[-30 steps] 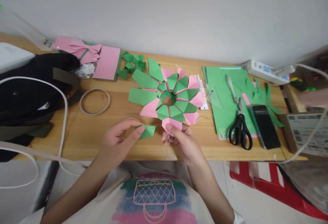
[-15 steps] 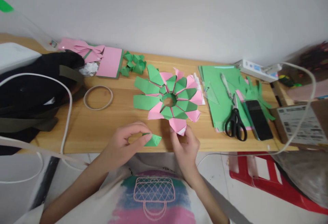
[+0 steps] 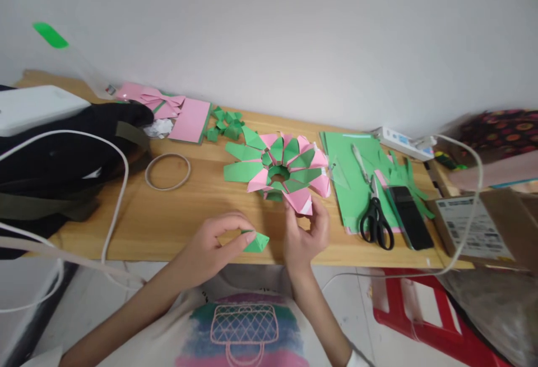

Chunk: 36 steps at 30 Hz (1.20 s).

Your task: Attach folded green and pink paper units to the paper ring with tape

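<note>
A ring-shaped paper model (image 3: 279,173) with green and pink petal-like pieces stands on the wooden table. My right hand (image 3: 306,235) pinches the tip of its front pink piece (image 3: 299,201). Between the thumb and fingers of my left hand (image 3: 218,244) is a small folded green paper piece (image 3: 257,242), close to the table's front edge and apart from the model. Several folded green pieces (image 3: 226,124) lie behind the model, beside a pink paper stack (image 3: 191,120).
Right of the model are green sheets (image 3: 342,157), black-handled scissors (image 3: 375,221), a phone (image 3: 409,217), a power strip (image 3: 403,143) and a cardboard box (image 3: 483,227). A tape ring (image 3: 168,172), black bag (image 3: 75,159) and white cable (image 3: 121,187) lie left.
The view has shifted, so the table sits lower in it. The model is tilted differently, its front raised by my right hand. My left hand still holds the green piece.
</note>
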Tool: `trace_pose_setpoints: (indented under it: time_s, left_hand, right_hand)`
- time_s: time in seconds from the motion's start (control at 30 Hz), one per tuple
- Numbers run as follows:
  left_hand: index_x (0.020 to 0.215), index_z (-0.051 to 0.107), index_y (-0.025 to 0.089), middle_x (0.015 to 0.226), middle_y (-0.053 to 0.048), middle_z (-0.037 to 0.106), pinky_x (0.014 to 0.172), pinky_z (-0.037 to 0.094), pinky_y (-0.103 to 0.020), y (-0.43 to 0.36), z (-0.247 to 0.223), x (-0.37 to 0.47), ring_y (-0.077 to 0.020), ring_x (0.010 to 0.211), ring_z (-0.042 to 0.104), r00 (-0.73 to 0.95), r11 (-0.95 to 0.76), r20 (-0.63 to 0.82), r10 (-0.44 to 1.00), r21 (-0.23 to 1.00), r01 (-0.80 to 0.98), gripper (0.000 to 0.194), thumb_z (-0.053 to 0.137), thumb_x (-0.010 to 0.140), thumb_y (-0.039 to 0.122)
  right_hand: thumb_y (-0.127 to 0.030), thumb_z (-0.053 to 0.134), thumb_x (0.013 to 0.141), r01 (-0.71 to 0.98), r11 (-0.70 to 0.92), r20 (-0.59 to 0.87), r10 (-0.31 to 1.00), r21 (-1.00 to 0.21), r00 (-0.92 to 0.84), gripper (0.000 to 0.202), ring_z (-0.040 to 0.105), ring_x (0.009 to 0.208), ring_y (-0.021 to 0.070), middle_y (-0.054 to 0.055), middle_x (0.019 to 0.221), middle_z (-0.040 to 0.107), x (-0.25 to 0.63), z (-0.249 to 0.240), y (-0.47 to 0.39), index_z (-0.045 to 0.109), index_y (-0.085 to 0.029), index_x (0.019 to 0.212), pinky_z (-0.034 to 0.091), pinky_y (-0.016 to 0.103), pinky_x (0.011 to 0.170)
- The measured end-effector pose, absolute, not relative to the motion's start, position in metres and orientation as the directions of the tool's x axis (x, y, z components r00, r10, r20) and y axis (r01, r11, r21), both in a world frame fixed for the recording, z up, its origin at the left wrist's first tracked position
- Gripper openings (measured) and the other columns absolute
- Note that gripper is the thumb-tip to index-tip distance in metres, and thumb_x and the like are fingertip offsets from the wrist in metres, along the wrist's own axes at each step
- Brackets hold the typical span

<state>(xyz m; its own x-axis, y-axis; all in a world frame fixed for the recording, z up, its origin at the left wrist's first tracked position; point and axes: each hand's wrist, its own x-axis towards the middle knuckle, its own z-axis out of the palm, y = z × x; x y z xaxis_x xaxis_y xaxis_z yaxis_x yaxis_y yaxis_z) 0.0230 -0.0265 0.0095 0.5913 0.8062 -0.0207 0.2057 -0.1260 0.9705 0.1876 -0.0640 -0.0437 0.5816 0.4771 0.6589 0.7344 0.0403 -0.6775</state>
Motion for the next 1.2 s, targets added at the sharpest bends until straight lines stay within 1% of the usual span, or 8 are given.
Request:
trace_pose_setpoints:
  time_s: [0.07, 0.27, 0.4, 0.57, 0.73, 0.83, 1.03, 1.2]
  left_hand:
    - [0.076, 0.066, 0.017, 0.075, -0.001, 0.065, 0.066, 0.048, -0.023, -0.025, 0.009, 0.023, -0.0134, 0.072, 0.062, 0.593, -0.119, -0.034, 0.805, 0.969, 0.218, 0.016, 0.055, 0.086, 0.022]
    - [0.076, 0.066, 0.017, 0.077, -0.001, 0.067, 0.068, 0.048, -0.023, -0.024, 0.009, 0.024, -0.0133, 0.074, 0.063, 0.603, -0.111, -0.057, 0.796, 0.965, 0.237, 0.017, 0.055, 0.086, 0.023]
    - [0.076, 0.067, 0.017, 0.077, -0.001, 0.067, 0.069, 0.048, -0.024, -0.023, 0.009, 0.025, -0.0135, 0.075, 0.063, 0.607, -0.092, -0.077, 0.791, 0.966, 0.241, 0.018, 0.054, 0.086, 0.024]
    - [0.076, 0.066, 0.018, 0.077, -0.001, 0.066, 0.068, 0.048, -0.023, -0.022, 0.012, 0.025, -0.0132, 0.074, 0.063, 0.598, -0.095, -0.07, 0.799, 0.966, 0.241, 0.017, 0.054, 0.086, 0.023]
    - [0.077, 0.067, 0.018, 0.077, -0.001, 0.066, 0.063, 0.048, -0.021, -0.02, 0.019, 0.025, -0.0125, 0.073, 0.063, 0.603, -0.098, -0.05, 0.796, 0.973, 0.211, 0.016, 0.055, 0.086, 0.021]
    - [0.077, 0.066, 0.018, 0.077, 0.0, 0.066, 0.065, 0.049, -0.02, -0.019, 0.023, 0.025, -0.012, 0.075, 0.063, 0.614, -0.121, -0.016, 0.79, 0.976, 0.181, 0.015, 0.055, 0.086, 0.019]
    - [0.079, 0.067, 0.019, 0.079, 0.001, 0.067, 0.067, 0.049, -0.019, -0.02, 0.032, 0.025, -0.011, 0.075, 0.063, 0.635, -0.102, -0.034, 0.771, 0.979, 0.177, 0.013, 0.056, 0.087, 0.019]
    - [0.079, 0.068, 0.021, 0.078, 0.001, 0.067, 0.063, 0.049, -0.019, -0.021, 0.033, 0.029, -0.012, 0.074, 0.062, 0.566, -0.06, -0.076, 0.821, 0.974, 0.217, 0.014, 0.057, 0.087, 0.024]
  right_hand:
    - [-0.027, 0.067, 0.084, 0.736, 0.061, 0.677, 0.451, -0.674, 0.582, 0.027, 0.062, 0.071, 0.015, 0.005, 0.089, 0.066, 0.189, -0.046, -0.061, 0.06, -0.02, 0.11, 0.052, 0.027, 0.059]
    - [-0.017, 0.065, 0.085, 0.791, 0.127, 0.75, 0.434, -0.599, 0.499, 0.006, 0.059, 0.066, 0.0145, 0.001, 0.073, 0.063, 0.194, -0.037, -0.055, 0.064, -0.022, 0.09, 0.05, 0.028, 0.06]
    - [-0.011, 0.064, 0.085, 0.82, 0.152, 0.79, 0.411, -0.551, 0.455, 0.013, 0.063, 0.072, 0.0156, 0.003, 0.081, 0.066, 0.196, -0.03, -0.048, 0.066, -0.022, 0.092, 0.051, 0.029, 0.062]
    - [-0.005, 0.066, 0.081, 0.854, 0.14, 0.795, 0.463, -0.501, 0.391, 0.017, 0.059, 0.062, 0.0108, 0.0, 0.075, 0.064, 0.198, -0.016, -0.05, 0.063, -0.021, 0.085, 0.047, 0.023, 0.057]
    - [-0.012, 0.066, 0.082, 0.893, 0.018, 0.678, 0.658, -0.449, 0.328, 0.018, 0.051, 0.052, 0.0087, -0.004, 0.059, 0.055, 0.2, 0.003, -0.059, 0.056, -0.019, 0.069, 0.042, 0.021, 0.052]
    - [-0.018, 0.066, 0.084, 0.926, -0.066, 0.619, 0.726, -0.371, 0.3, 0.02, 0.049, 0.047, 0.0077, -0.003, 0.059, 0.058, 0.201, 0.005, -0.062, 0.056, -0.018, 0.066, 0.037, 0.021, 0.048]
    - [-0.024, 0.061, 0.088, 0.948, -0.139, 0.591, 0.754, -0.286, 0.288, 0.029, 0.046, 0.043, 0.0079, -0.005, 0.048, 0.054, 0.202, -0.001, -0.064, 0.056, -0.019, 0.06, 0.033, 0.021, 0.045]
    - [-0.025, 0.064, 0.087, 0.941, -0.08, 0.612, 0.741, -0.328, 0.276, 0.031, 0.046, 0.039, 0.0077, -0.005, 0.046, 0.054, 0.202, -0.009, -0.069, 0.054, -0.019, 0.058, 0.034, 0.021, 0.044]
